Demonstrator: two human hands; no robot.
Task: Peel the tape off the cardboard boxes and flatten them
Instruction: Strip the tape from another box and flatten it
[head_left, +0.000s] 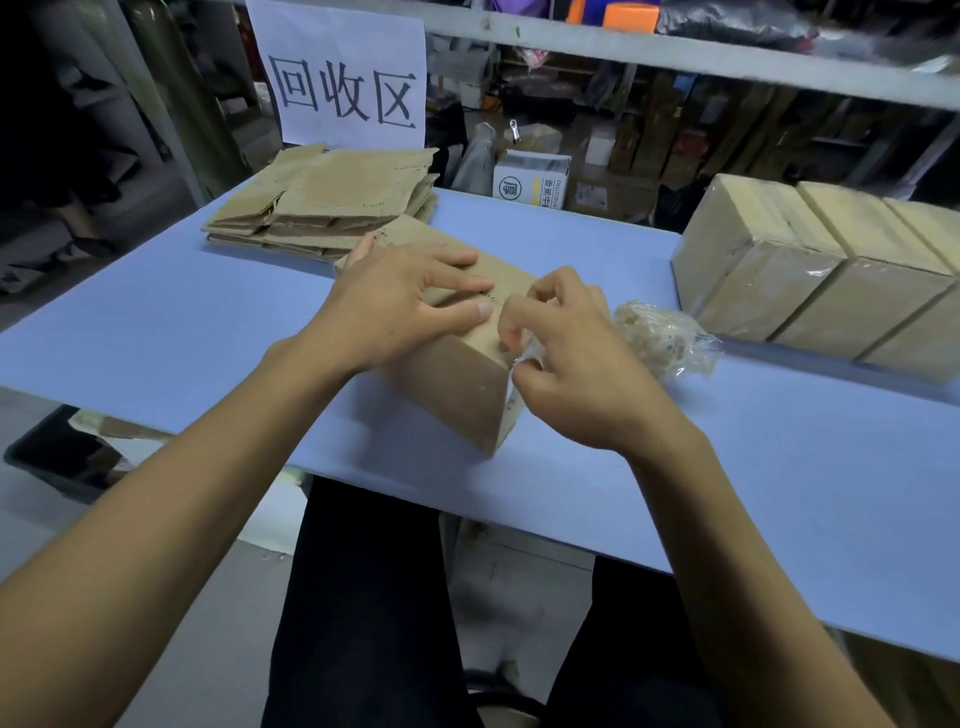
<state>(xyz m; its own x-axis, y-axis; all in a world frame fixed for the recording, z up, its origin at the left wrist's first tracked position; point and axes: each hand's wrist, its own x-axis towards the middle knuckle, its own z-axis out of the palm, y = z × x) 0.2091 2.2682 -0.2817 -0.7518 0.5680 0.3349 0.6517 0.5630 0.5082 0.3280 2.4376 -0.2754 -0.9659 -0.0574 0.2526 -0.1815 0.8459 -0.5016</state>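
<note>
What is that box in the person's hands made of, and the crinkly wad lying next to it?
The box looks like plain brown cardboard: matte, with crisp folded edges. The wad by the right hand seems to be peeled clear plastic tape, glossy and crumpled, probably with tan paper fibres stuck in it. The left hand presses flat on the box top.

**Cluttered storeroom behind a blue worktable**

A blue table (779, 467) fills the foreground. At eleven o'clock hangs a white paper sign (343, 73). A grey shelf rail (675, 54) crosses twelve to two o'clock; dim, blurred shelving behind seems stacked with cartons.
</note>
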